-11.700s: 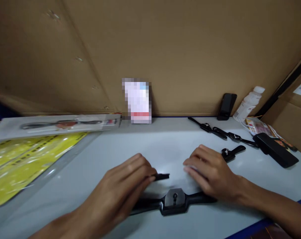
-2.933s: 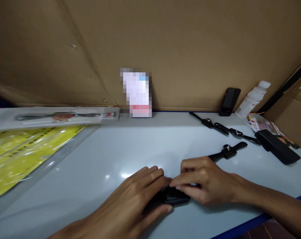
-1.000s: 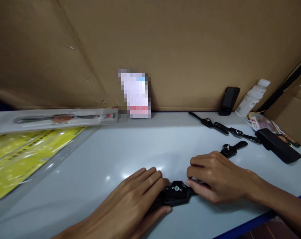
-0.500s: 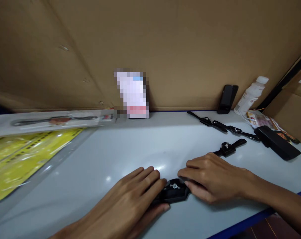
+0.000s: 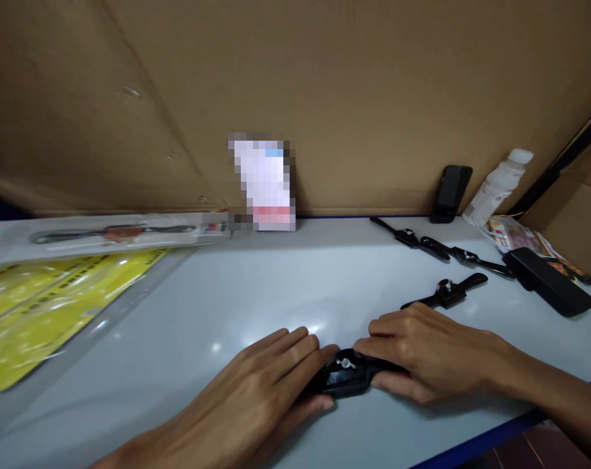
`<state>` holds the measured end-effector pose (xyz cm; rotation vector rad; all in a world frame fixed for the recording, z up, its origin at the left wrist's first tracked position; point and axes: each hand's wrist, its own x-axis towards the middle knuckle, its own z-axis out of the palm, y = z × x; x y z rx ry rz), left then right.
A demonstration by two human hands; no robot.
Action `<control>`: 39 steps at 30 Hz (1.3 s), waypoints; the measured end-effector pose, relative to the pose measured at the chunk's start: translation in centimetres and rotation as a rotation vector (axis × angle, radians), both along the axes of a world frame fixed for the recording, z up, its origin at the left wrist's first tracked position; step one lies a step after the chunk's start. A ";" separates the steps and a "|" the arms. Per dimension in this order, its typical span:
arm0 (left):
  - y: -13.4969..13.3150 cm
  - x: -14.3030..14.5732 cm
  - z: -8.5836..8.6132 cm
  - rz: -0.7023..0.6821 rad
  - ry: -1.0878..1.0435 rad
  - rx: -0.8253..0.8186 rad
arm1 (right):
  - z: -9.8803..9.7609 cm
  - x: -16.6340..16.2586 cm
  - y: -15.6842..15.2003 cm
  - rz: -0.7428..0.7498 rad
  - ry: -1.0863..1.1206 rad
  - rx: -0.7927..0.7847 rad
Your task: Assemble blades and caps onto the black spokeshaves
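Note:
A black spokeshave point(image 5: 348, 376) with a silver screw on its body is held low over the tabletop, near the front. My left hand point(image 5: 263, 384) wraps its left handle, which is mostly hidden under the fingers. On the other side, my right hand point(image 5: 422, 355) closes around the right handle, thumb below and fingers on top. Just beyond my right hand lies a second black spokeshave point(image 5: 444, 293). Farther back rest two more, one spokeshave point(image 5: 409, 238) touching or nearly touching the other spokeshave point(image 5: 466, 256).
Yellow sheets in clear plastic point(image 5: 56, 306) and a long wrapped tool package point(image 5: 114, 234) lie at left. A blurred-out upright screen point(image 5: 269, 185) leans on the cardboard wall point(image 5: 354, 98). At right are a black phone point(image 5: 452, 194), a bottle point(image 5: 498, 185) and a black oblong object point(image 5: 552, 283).
My right hand has shifted slightly right and its thumb now sits lower along the right handle. The left hand keeps its hold. The whole view has moved a little.

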<state>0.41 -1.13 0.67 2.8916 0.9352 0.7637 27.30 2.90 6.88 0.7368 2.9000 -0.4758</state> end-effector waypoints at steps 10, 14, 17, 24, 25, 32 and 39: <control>0.0 0.4 0.1 0.018 0.010 0.017 | 0.4 0.3 -0.8 -0.061 0.104 0.057; -0.1 0.3 0.1 0.023 0.013 0.007 | 0.0 0.1 -1.1 0.007 0.143 0.079; -0.2 0.4 -0.1 0.020 0.011 -0.016 | -0.3 -0.3 -1.4 0.052 0.152 0.048; -0.1 0.2 -0.2 0.021 0.009 -0.034 | -0.7 -0.5 -1.3 -0.027 0.162 0.139; -0.1 0.1 -0.2 0.020 0.007 -0.035 | -0.7 -0.4 -1.4 -0.006 0.172 0.140; -0.1 0.2 -0.1 0.018 -0.016 -0.039 | -0.9 -0.4 -1.7 0.025 0.235 0.135; -0.2 0.3 0.0 0.016 -0.012 -0.027 | -1.3 -0.6 -1.5 0.042 0.184 0.134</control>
